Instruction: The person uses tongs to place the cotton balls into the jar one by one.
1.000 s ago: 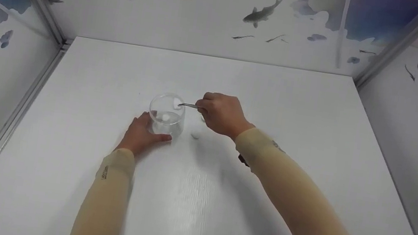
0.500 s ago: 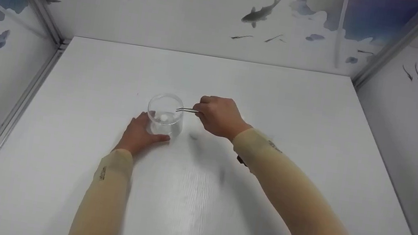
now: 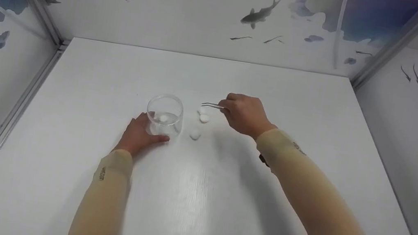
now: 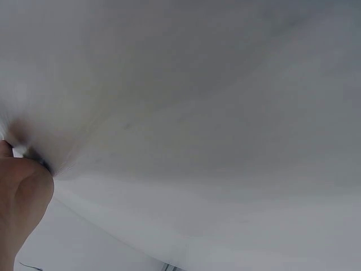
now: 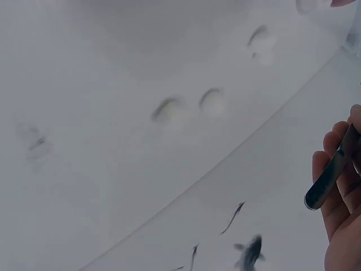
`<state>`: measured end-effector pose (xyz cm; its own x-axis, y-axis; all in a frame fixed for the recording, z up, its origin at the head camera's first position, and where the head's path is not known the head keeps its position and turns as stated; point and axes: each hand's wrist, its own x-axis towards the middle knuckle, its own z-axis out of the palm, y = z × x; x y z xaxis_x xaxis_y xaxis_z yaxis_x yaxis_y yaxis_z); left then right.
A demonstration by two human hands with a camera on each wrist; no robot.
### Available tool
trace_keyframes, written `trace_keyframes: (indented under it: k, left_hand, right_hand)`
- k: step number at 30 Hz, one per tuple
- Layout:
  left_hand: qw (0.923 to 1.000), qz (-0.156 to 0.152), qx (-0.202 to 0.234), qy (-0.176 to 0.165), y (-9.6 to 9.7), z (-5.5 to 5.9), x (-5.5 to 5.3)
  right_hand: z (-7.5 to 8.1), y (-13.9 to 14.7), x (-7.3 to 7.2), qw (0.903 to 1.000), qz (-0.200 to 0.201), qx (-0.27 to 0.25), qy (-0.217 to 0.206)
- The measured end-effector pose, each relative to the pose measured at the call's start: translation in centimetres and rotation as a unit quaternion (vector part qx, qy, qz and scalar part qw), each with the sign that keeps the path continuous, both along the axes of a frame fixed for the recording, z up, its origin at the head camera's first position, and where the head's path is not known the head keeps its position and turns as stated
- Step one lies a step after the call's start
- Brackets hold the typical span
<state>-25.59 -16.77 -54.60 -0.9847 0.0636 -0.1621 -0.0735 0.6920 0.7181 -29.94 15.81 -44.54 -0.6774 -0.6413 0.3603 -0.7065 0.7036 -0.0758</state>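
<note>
A clear cup (image 3: 164, 127) stands upright on the white table, with a small white ball (image 3: 163, 118) showing inside it. Round its left side and front, my left hand (image 3: 139, 134) grips the cup with thumb and fingers. My right hand (image 3: 244, 113) holds metal tweezers (image 3: 213, 105), whose tips point left above the table, right of the cup. Below the tips lie a white, cotton-like ball (image 3: 204, 118) and another partly visible one; a third white ball (image 3: 195, 135) lies nearer. The right wrist view shows the tweezers' rounded end (image 5: 327, 183) against the fingers.
White panels with painted fish enclose the table (image 3: 280, 86) at the back (image 3: 204, 38) and both sides. In the left wrist view, part of the left hand (image 4: 22, 197) shows at the edge; most of that view is blurred pale surface.
My right hand has moved the tweezers away from the cup's rim to the right, uncovering white balls on the table. My left hand stays at the cup.
</note>
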Motion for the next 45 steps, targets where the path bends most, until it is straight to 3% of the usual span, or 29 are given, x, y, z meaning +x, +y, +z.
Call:
trace_keyframes:
  k: [8, 15, 21, 38, 45]
  left_hand:
    - [0.9999, 0.005, 0.011, 0.007, -0.2, -0.2, -0.1]
    - [0.9997, -0.008, 0.016, 0.019, -0.1, -0.2, 0.0]
    - [0.9994, -0.013, 0.007, 0.031, -0.1, 0.0, 0.0]
    - [0.9998, -0.005, 0.008, 0.017, -0.1, -0.3, -0.2]
    - [0.9999, -0.003, 0.012, 0.008, 0.0, 0.1, 0.0]
  right_hand:
    - [-2.2, 6.6, -0.6, 0.9975, -0.066, 0.008, -0.022]
    - [-4.1, 9.6, -0.7, 0.9911, -0.117, 0.035, -0.053]
    - [-4.4, 9.9, -0.6, 0.9874, -0.133, 0.046, -0.073]
    - [-5.6, 9.2, -0.7, 0.9828, -0.143, 0.061, -0.1]
    - [-6.1, 9.1, -0.7, 0.9871, -0.129, 0.053, -0.079]
